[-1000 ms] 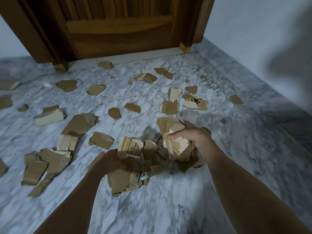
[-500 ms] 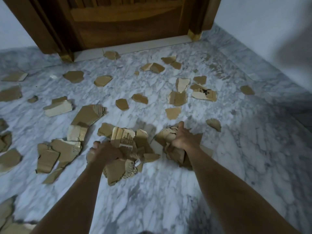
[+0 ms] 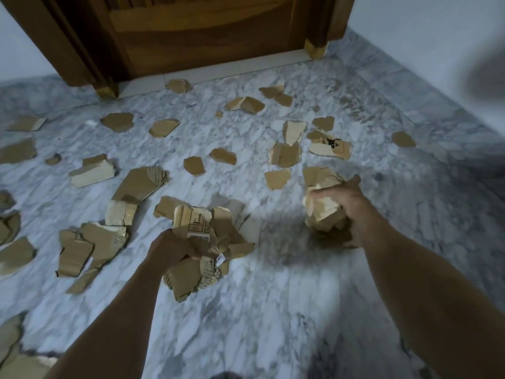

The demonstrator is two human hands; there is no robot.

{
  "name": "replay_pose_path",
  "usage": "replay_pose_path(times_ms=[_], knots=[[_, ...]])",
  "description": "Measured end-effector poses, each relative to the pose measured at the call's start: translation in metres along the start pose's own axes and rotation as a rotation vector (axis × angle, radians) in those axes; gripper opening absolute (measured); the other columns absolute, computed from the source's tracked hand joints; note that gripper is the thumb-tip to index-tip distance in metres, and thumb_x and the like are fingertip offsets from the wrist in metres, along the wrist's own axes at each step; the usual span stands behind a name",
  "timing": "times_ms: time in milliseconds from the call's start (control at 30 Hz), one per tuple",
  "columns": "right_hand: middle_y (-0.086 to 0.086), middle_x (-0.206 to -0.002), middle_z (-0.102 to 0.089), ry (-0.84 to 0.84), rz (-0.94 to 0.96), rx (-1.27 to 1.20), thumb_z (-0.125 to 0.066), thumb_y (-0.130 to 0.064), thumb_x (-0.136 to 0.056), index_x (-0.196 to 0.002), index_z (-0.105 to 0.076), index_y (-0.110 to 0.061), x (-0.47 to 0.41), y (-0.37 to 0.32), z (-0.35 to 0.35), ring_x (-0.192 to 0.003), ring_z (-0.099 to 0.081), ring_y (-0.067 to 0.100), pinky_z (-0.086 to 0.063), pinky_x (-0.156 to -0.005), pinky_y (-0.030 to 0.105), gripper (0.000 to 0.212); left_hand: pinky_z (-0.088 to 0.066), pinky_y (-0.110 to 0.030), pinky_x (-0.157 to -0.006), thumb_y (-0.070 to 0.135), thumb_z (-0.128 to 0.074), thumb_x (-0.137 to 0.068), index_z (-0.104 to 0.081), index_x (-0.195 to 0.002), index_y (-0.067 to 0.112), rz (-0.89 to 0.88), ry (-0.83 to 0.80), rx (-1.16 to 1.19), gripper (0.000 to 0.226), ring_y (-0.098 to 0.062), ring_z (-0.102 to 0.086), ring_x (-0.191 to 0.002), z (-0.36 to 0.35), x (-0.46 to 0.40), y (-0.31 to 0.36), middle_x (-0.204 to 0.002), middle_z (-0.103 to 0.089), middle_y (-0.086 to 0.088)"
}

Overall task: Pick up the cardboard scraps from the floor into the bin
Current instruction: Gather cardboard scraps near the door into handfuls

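Both fists full here: the left hand (image 3: 175, 246) clutches a fat bundle of cardboard scraps (image 3: 203, 242), grip tight, and the right hand (image 3: 345, 199) squeezes its own wad (image 3: 321, 209). Loose pieces (image 3: 136, 184) litter the marble floor (image 3: 273, 310) up to the wooden door (image 3: 205, 31).

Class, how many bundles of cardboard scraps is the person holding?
2: one bundle gripped by the left hand, one bundle gripped by the right hand. Other scraps lie loose on the floor.

Grey-veined marble floor (image 3: 273, 310), dark wooden door (image 3: 202, 31) at the far edge, white wall (image 3: 426, 36)
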State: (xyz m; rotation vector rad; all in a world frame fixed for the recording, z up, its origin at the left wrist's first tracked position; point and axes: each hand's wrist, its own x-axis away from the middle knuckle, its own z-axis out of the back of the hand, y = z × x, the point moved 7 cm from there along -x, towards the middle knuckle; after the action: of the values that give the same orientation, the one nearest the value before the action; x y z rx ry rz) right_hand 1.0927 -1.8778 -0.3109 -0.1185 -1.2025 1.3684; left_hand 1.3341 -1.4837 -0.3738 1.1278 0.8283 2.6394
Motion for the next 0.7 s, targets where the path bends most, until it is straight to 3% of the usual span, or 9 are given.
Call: replay_pose_path(times_ms=[67,167,233,333,400,467,533,600,700], knots=[[0.019,-0.160,-0.026,-0.013,-0.061,0.019,-0.097,-0.020,-0.058,-0.157,0.008,-0.011,-0.010,0.010,0.017,-0.143,-0.035,0.037,-0.033,-0.116,0.050,0.145,-0.058,-0.049,-0.088,0.042,-0.078,-0.024,-0.073,-0.098,0.023,-0.021,-0.004,-0.001,0.077,-0.027,-0.070,-0.092,0.001,0.015,0.011,-0.096,-0.076,-0.004],[0.019,-0.157,-0.033,-0.033,-0.136,0.198,-0.103,-0.031,-0.043,-0.157,-0.002,-0.005,-0.015,0.025,0.022,-0.138,-0.042,0.037,-0.041,-0.110,0.049,0.155,-0.057,-0.048,-0.090,0.033,-0.083,-0.030,-0.074,-0.097,0.023,-0.015,-0.035,0.055,0.068,-0.026,-0.070,-0.092,-0.002,0.027,0.015,-0.097,-0.076,-0.004],[0.019,-0.156,-0.035,-0.028,-0.101,0.262,-0.101,-0.028,-0.050,-0.156,-0.003,-0.002,-0.022,0.027,0.019,-0.139,-0.042,0.035,-0.042,-0.110,0.045,0.146,-0.057,-0.050,-0.090,0.027,-0.087,-0.034,-0.076,-0.100,0.018,-0.018,-0.091,0.123,0.067,-0.028,-0.071,-0.094,-0.004,0.030,0.016,-0.098,-0.077,-0.006],[0.017,-0.150,-0.045,0.002,-0.049,0.394,-0.100,-0.036,-0.044,-0.153,-0.026,-0.005,-0.024,0.019,0.012,-0.134,-0.047,0.035,-0.045,-0.107,0.047,0.135,-0.057,-0.050,-0.091,0.022,-0.089,-0.037,-0.076,-0.106,0.016,-0.022,-0.128,0.195,0.070,-0.030,-0.071,-0.098,-0.003,0.024,0.017,-0.103,-0.078,-0.007],[0.017,-0.152,-0.036,0.006,-0.092,0.449,-0.099,-0.045,-0.042,-0.151,-0.029,-0.010,-0.025,0.025,0.003,-0.137,-0.039,0.037,-0.041,-0.110,0.049,0.134,-0.057,-0.049,-0.091,0.022,-0.090,-0.037,-0.075,-0.108,0.017,-0.040,-0.083,0.267,0.073,-0.030,-0.070,-0.100,0.007,0.019,0.026,-0.105,-0.077,-0.006],[0.016,-0.153,-0.028,-0.029,-0.119,0.485,-0.097,-0.059,-0.021,-0.151,-0.027,-0.017,-0.034,0.033,-0.014,-0.138,-0.034,0.039,-0.038,-0.111,0.052,0.154,-0.057,-0.048,-0.091,0.021,-0.093,-0.039,-0.075,-0.108,0.016,-0.038,-0.022,0.328,0.071,-0.030,-0.070,-0.101,0.021,0.008,0.036,-0.106,-0.076,-0.006],[0.012,-0.151,-0.037,-0.056,-0.023,0.523,-0.082,-0.071,0.010,-0.147,-0.034,-0.022,-0.034,0.022,-0.032,-0.136,-0.040,0.038,-0.038,-0.111,0.053,0.171,-0.058,-0.044,-0.086,0.011,-0.094,-0.052,-0.074,-0.107,0.014,-0.053,0.026,0.360,0.058,-0.030,-0.069,-0.100,0.035,-0.006,0.047,-0.105,-0.075,-0.007],[0.005,-0.146,-0.049,-0.125,0.121,0.506,-0.093,-0.064,-0.013,-0.145,-0.039,-0.019,-0.019,-0.007,-0.053,-0.134,-0.045,0.033,-0.037,-0.111,0.042,0.150,-0.059,-0.040,-0.079,0.012,-0.095,-0.052,-0.076,-0.101,0.015,-0.054,0.081,0.371,0.053,-0.027,-0.071,-0.095,0.046,-0.019,0.055,-0.100,-0.076,-0.005],[0.001,-0.147,-0.047,-0.201,0.242,0.408,-0.096,-0.028,-0.057,-0.151,-0.032,-0.016,-0.004,-0.050,-0.086,-0.136,-0.044,0.028,-0.041,-0.101,0.031,0.114,-0.060,-0.036,-0.072,0.016,-0.097,-0.046,-0.073,-0.093,0.018,-0.008,0.065,0.330,0.053,-0.022,-0.071,-0.087,0.048,-0.036,0.061,-0.096,-0.074,-0.004]])
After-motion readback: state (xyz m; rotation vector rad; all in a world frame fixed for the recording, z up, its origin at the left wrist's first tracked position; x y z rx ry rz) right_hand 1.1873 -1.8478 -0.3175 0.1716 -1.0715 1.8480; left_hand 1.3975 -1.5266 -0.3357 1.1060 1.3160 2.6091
